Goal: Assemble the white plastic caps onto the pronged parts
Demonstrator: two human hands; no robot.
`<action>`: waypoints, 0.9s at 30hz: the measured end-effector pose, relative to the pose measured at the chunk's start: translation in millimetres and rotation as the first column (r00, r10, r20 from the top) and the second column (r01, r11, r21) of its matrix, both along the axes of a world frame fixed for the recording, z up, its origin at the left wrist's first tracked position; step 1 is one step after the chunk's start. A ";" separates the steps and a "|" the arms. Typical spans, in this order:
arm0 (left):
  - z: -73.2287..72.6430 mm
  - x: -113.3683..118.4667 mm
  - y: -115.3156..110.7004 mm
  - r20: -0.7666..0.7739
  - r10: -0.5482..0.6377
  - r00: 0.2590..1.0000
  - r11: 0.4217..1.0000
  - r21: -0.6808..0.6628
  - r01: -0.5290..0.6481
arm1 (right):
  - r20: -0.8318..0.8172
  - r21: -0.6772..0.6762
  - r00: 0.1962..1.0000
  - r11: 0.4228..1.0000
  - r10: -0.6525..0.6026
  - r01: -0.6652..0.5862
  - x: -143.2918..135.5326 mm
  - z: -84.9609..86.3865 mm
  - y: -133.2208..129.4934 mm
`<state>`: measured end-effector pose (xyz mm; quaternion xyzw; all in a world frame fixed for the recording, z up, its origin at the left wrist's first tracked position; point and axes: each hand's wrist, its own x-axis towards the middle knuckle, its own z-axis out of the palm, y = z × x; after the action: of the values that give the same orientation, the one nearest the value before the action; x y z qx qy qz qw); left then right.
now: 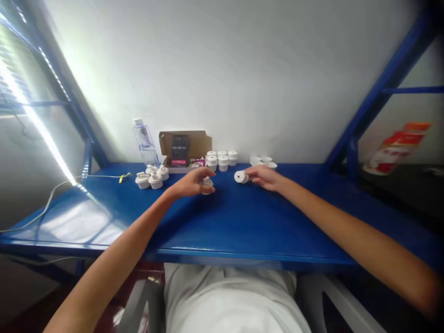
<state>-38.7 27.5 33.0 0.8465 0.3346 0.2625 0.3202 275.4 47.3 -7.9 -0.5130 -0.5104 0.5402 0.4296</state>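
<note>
A: In the head view, what do the hands hold?

B: The left hand (190, 183) has a narrow grip, thumb and fingers around a small white piece (207, 184) in front of the cardboard box's (199, 142) right end. Whether it touches the bench (243, 226), I can't tell.

A: And the other grip?

B: The right hand (265, 177) pinches a round white piece (239, 176), right of the box and tipped so its flat face shows.

A: How far along is it?

B: Partway, I'd judge. The held pieces are apart, so those two seem left to do. Four knobbed pieces (156, 181) stand left of the box, a flat-topped group (223, 163) just right of it, white cups (269, 164) farther right (partly behind the hand). Which group counts as finished isn't clear.
</note>
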 end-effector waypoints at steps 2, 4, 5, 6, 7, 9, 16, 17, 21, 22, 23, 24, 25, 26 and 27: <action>-5.7 1.9 1.8 -0.045 0.056 0.997 0.995 0.090 -0.051 | -0.045 -0.038 0.999 0.999 0.020 -0.021 1.1 -1.2 2.5; -10.4 1.3 5.6 -0.082 0.102 0.991 0.981 0.172 -0.086 | -0.012 -0.032 0.999 0.999 -0.036 0.035 0.9 -3.4 2.9; -12.2 0.6 7.7 -0.095 0.113 0.989 0.975 0.200 -0.093 | 0.034 -0.016 0.996 0.997 -0.080 0.081 1.1 -4.7 2.8; -13.7 0.0 9.5 -0.106 0.113 0.988 0.972 0.216 -0.088 | 0.105 0.020 0.986 0.992 -0.129 0.128 1.6 -6.0 2.7; -14.8 -0.5 11.1 -0.115 0.105 0.988 0.972 0.224 -0.077 | 0.195 0.086 0.963 0.981 -0.185 0.171 2.5 -7.2 2.6; -16.2 -0.8 13.2 -0.105 0.087 0.991 0.971 0.230 -0.061 | 0.378 0.302 0.872 0.932 -0.312 0.202 5.0 -9.1 2.8; -19.0 -6.2 19.9 -0.170 0.173 0.970 0.966 0.223 -0.133 | 0.524 0.566 0.813 0.817 -0.255 -0.108 -7.1 -14.5 -7.4; -20.0 -7.2 20.7 -0.206 0.171 0.963 0.971 0.200 -0.129 | 0.533 0.552 0.822 0.819 -0.200 -0.159 -12.0 -14.2 -11.1; -24.2 -2.4 17.7 -0.140 0.121 0.983 0.987 0.122 -0.105 | 0.512 0.609 0.838 0.769 -0.191 -0.197 -31.1 -5.4 -28.0; -24.6 0.9 15.3 -0.126 0.110 0.986 0.988 0.118 -0.095 | 0.497 0.647 0.837 0.740 -0.227 -0.183 -35.3 -1.8 -32.4; -24.6 4.5 12.4 -0.130 0.100 0.987 0.989 0.120 -0.084 | 0.488 0.681 0.834 0.710 -0.259 -0.178 -39.3 1.7 -36.8; -24.2 8.0 9.4 -0.146 0.091 0.985 0.989 0.130 -0.072 | 0.488 0.705 0.829 0.683 -0.271 -0.191 -43.2 4.9 -41.4; -23.6 11.0 6.5 -0.164 0.087 0.983 0.988 0.143 -0.064 | 0.503 0.712 0.825 0.664 -0.257 -0.228 -47.0 7.6 -46.3; -22.9 13.2 3.9 -0.179 0.087 0.980 0.986 0.154 -0.060 | 0.536 0.702 0.817 0.650 -0.213 -0.291 -50.8 9.9 -51.6; -22.2 14.7 1.8 -0.188 0.091 0.978 0.985 0.162 -0.061 | 0.579 0.677 0.801 0.637 -0.152 -0.369 -54.5 11.9 -57.2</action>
<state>-24.0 29.3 10.8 0.8772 0.3749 0.2157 0.2086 220.9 -9.9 4.1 -0.3898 -0.8269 0.1132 0.3892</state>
